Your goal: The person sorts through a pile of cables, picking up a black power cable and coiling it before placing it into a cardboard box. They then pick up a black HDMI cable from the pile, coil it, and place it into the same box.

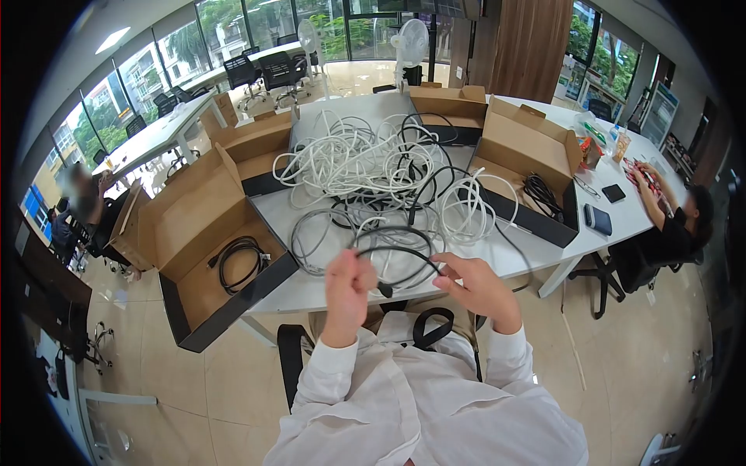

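Both hands hold a looped black cable (400,248) above the table's front edge. My left hand (347,287) is closed on the left side of the loop. On the right side, my right hand (475,286) pinches it between thumb and fingers. A dark connector (385,290) hangs from the loop between the hands. Just behind lies a large tangle of white cables (350,155), with black and grey ones mixed in. The open box (183,225) at left holds a coiled black cable (238,265). Another coiled black cable (542,194) lies in the open box (536,144) at right.
Two more open boxes stand behind, one back left (252,147) and one back right (449,109). On the right of the table (559,247) are a dark wallet (597,220), a black flat object (613,193) and a plastic bag. Other people sit at far right and far left.
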Action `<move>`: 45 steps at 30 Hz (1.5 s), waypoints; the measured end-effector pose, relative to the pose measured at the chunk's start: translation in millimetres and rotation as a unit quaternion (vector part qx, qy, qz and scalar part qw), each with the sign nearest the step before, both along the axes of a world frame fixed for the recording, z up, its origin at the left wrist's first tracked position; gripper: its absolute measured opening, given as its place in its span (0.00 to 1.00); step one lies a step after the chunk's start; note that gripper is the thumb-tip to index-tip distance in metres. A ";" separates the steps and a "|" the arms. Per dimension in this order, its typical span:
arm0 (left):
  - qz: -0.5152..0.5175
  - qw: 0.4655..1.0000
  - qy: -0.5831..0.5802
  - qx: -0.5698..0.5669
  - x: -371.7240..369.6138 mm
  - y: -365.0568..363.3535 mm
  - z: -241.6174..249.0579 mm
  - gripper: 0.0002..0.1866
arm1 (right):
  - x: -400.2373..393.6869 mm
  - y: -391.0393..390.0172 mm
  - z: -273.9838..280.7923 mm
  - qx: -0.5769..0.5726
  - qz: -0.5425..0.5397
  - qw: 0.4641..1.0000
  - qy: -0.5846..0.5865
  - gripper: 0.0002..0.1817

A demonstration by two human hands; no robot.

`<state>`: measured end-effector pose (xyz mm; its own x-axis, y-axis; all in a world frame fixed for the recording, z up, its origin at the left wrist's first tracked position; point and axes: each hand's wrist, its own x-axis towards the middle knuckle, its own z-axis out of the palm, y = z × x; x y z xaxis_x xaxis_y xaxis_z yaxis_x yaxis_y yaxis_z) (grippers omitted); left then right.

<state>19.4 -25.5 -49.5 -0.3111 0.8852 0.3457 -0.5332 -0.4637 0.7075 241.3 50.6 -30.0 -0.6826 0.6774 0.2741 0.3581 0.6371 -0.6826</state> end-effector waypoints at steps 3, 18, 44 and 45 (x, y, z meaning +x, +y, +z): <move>0.064 0.995 -0.072 -0.006 -26.3 -7.7 19.8 0.23 | 24.9 11.6 2.3 0.041 -0.011 0.995 -0.086 0.12; 0.032 0.993 -0.110 0.021 -6.6 -11.7 12.1 0.23 | -38.7 -9.3 -17.6 -0.186 0.105 0.975 0.054 0.13; -0.235 0.909 0.335 -0.074 10.4 -1.6 13.2 0.11 | -14.2 -4.7 -16.6 -0.225 -0.094 0.811 0.532 0.18; -0.235 0.905 0.344 -0.087 7.8 -1.3 13.5 0.12 | -11.1 -5.6 -16.4 -0.192 -0.093 0.832 0.513 0.18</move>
